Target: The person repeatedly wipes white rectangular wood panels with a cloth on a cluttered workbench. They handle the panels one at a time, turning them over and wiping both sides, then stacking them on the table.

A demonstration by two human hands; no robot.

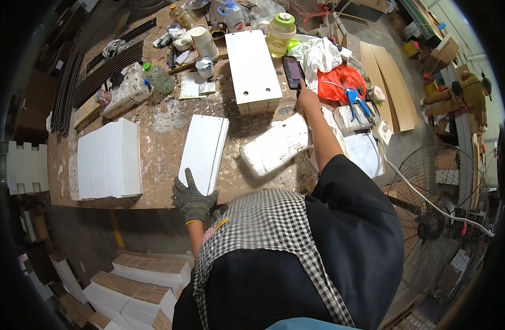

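lengthwise, white panels [201,146] slant away rightward under the spread left hand [194,202], the right hand [307,100], grip unclear, at the phone [292,70].

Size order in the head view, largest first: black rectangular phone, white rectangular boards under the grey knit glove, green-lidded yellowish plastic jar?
1. White boards under the grey glove
2. Green-lidded jar
3. Black phone

Bright light washes the tabletop [159,159], and the white panels [200,144] near its edge look almost featureless to me; the floor [148,223] beneath lies dim, and straight edges bow toward a black rim.
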